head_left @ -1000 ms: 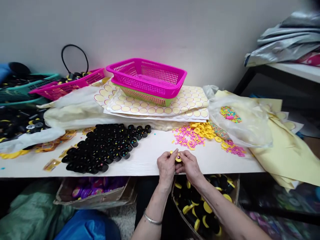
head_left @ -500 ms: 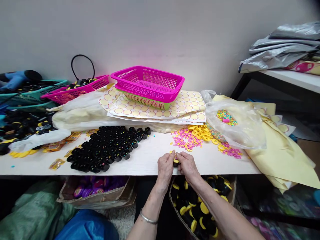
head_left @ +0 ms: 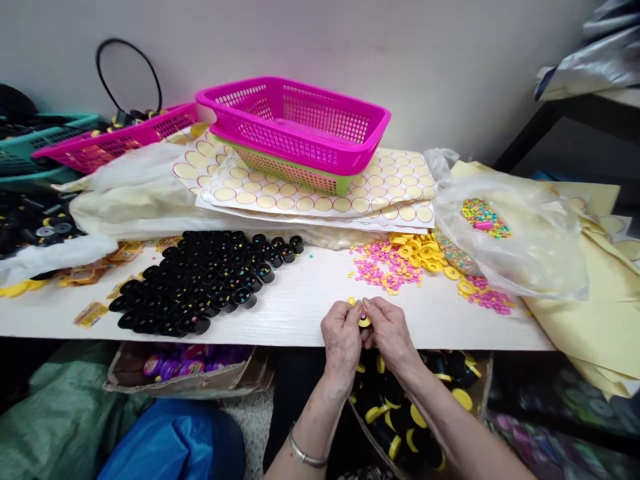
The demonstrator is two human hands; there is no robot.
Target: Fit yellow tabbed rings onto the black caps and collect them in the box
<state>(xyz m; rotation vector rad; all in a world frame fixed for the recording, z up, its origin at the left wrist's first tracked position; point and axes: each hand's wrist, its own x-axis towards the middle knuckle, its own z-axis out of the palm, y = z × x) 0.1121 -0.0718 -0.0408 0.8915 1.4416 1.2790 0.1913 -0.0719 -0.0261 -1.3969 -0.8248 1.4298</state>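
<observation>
My left hand (head_left: pixel 342 333) and my right hand (head_left: pixel 386 328) meet at the front edge of the white table. Between their fingertips they grip a small round yellow piece (head_left: pixel 365 322) with a pink centre; its underside is hidden by the fingers. A small yellow bit (head_left: pixel 351 301) shows just beyond my left fingertips. Behind the hands lie loose pink beads (head_left: pixel 383 263) and a heap of yellow rings (head_left: pixel 417 250). To the left, black cups (head_left: pixel 200 283) stand close together in rows, several with coloured bits inside.
A pink basket (head_left: pixel 300 143) rests on a green one upon sheets of round stickers (head_left: pixel 320 207). At right lies a plastic bag (head_left: pixel 530 247) with colourful beads. Below the table edge are a box of black-and-yellow pieces (head_left: pixel 400 413) and a box of purple pieces (head_left: pixel 180 363).
The view has moved closer and tilted down, so things look larger. Both hands still hold the yellow piece together, and its yellow face with the pink centre now shows more clearly.
</observation>
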